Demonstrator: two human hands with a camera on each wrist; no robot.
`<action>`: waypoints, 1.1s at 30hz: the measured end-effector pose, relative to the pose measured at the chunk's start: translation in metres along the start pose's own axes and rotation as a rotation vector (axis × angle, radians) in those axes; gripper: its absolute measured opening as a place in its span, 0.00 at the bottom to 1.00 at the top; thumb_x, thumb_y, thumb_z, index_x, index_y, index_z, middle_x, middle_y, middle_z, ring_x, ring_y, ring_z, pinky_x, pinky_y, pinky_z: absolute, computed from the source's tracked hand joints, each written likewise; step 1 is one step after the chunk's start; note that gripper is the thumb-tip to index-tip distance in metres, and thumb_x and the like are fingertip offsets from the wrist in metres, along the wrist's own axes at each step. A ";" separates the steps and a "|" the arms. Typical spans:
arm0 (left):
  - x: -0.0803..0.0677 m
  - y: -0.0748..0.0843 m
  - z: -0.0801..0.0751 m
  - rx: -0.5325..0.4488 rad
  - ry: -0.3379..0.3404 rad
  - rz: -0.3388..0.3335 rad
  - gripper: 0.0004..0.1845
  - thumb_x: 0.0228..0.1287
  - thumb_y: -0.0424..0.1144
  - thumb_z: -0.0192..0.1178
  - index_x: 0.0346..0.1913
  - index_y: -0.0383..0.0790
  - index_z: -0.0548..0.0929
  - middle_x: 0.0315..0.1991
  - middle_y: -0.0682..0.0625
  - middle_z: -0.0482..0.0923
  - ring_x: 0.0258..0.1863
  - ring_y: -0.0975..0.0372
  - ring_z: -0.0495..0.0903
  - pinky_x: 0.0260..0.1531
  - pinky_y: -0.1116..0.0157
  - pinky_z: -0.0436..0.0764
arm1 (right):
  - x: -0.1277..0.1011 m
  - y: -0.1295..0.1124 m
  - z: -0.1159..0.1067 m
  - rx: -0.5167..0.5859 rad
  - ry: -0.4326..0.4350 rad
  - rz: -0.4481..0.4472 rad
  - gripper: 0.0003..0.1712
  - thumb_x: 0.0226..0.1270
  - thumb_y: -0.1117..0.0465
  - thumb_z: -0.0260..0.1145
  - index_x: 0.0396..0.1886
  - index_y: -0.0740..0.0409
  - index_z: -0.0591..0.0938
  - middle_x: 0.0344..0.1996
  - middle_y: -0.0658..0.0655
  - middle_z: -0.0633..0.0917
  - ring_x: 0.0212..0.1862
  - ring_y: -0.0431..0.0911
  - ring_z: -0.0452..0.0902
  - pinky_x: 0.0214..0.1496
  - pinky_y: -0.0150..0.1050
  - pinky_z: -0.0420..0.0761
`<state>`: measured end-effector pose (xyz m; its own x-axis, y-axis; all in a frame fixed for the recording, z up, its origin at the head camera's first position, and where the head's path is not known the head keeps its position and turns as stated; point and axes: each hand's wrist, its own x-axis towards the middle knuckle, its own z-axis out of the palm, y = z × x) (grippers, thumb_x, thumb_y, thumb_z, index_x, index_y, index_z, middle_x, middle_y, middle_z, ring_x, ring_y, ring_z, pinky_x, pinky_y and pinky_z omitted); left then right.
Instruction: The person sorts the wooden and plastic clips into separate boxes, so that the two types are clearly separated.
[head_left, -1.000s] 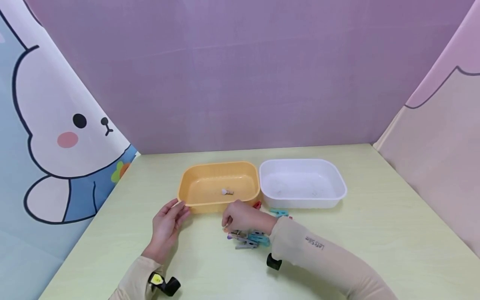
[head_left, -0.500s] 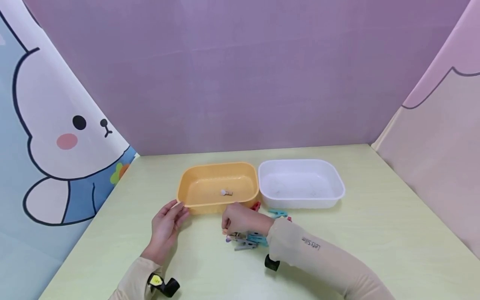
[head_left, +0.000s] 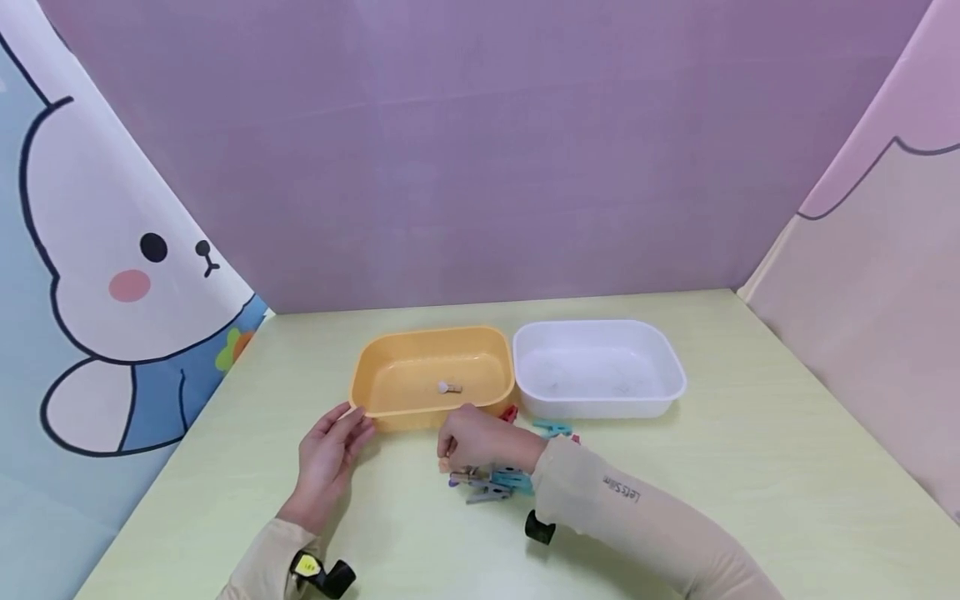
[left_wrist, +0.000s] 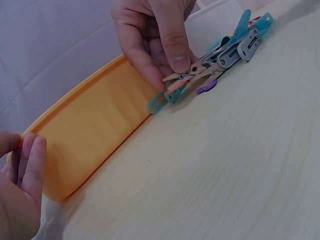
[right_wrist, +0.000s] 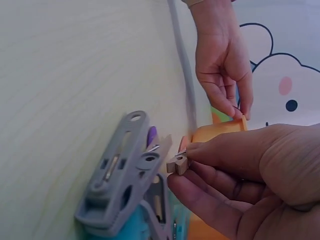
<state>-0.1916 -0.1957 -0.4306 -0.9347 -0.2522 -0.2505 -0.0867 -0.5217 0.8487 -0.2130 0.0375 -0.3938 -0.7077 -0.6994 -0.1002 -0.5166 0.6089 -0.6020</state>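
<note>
With thumb and fingers, my right hand [head_left: 480, 437] pinches a small wooden clothespin [right_wrist: 178, 163] just above a pile of clothespins. Grey clothespins [right_wrist: 117, 172], teal ones [head_left: 512, 481] and a wooden one with a purple piece [left_wrist: 207, 87] lie heaped on the table under that hand. At the near left corner of the yellow plastic basin [head_left: 360, 387], my left hand [head_left: 330, 454] pinches the rim, its fingers against the outer wall. Inside the basin rests one small wooden clothespin with a pale round end [head_left: 450, 387].
A white basin [head_left: 600, 408] stands right beside the yellow one. Red [head_left: 509, 414] and teal clothespins [head_left: 552, 427] lie in front of the basins. A purple backdrop [head_left: 480, 167] rises behind the table [head_left: 660, 500], with printed panels at both sides.
Little differs. My right hand stays low at the pile, and the left keeps its hold on the yellow basin's corner. The head view has shifted slightly.
</note>
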 end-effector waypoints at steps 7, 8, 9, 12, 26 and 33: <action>-0.001 0.000 0.000 0.002 -0.003 -0.005 0.12 0.71 0.26 0.57 0.53 0.38 0.70 0.30 0.50 0.83 0.31 0.65 0.85 0.43 0.69 0.85 | -0.002 -0.005 -0.013 0.027 -0.012 -0.005 0.06 0.58 0.73 0.72 0.30 0.59 0.90 0.27 0.47 0.87 0.28 0.34 0.77 0.33 0.26 0.80; -0.001 0.000 0.001 0.002 -0.004 -0.006 0.12 0.71 0.27 0.57 0.53 0.38 0.69 0.30 0.50 0.83 0.31 0.65 0.85 0.43 0.69 0.85 | -0.003 -0.006 -0.015 0.024 -0.011 -0.017 0.05 0.58 0.72 0.72 0.31 0.59 0.90 0.27 0.47 0.87 0.29 0.34 0.77 0.34 0.25 0.79; -0.001 0.000 0.001 0.002 -0.005 -0.006 0.12 0.71 0.27 0.57 0.53 0.38 0.69 0.30 0.50 0.83 0.31 0.65 0.85 0.43 0.69 0.85 | -0.004 -0.007 -0.018 0.028 -0.010 -0.027 0.04 0.58 0.71 0.72 0.31 0.60 0.90 0.27 0.48 0.87 0.29 0.34 0.77 0.34 0.26 0.80; -0.001 0.000 0.001 0.000 -0.006 -0.006 0.12 0.71 0.27 0.57 0.52 0.38 0.70 0.30 0.50 0.83 0.31 0.65 0.85 0.43 0.69 0.85 | -0.006 -0.011 -0.025 0.034 -0.010 -0.057 0.02 0.59 0.69 0.73 0.32 0.61 0.90 0.27 0.49 0.88 0.28 0.33 0.78 0.35 0.25 0.80; 0.000 -0.001 0.001 0.010 0.008 0.001 0.11 0.71 0.26 0.57 0.51 0.39 0.70 0.30 0.50 0.83 0.31 0.65 0.85 0.42 0.69 0.85 | -0.003 -0.022 -0.057 0.003 0.011 -0.112 0.06 0.59 0.73 0.69 0.35 0.64 0.89 0.28 0.51 0.88 0.28 0.36 0.78 0.34 0.27 0.80; 0.000 0.000 0.002 0.016 0.010 0.009 0.11 0.71 0.26 0.56 0.50 0.39 0.70 0.28 0.51 0.82 0.30 0.65 0.85 0.41 0.69 0.85 | -0.001 -0.026 -0.070 0.028 0.010 -0.057 0.06 0.62 0.72 0.68 0.35 0.63 0.89 0.24 0.48 0.86 0.24 0.40 0.78 0.30 0.30 0.79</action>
<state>-0.1923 -0.1941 -0.4300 -0.9320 -0.2651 -0.2471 -0.0836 -0.5062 0.8583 -0.2329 0.0483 -0.3226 -0.6819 -0.7292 -0.0573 -0.5427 0.5570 -0.6287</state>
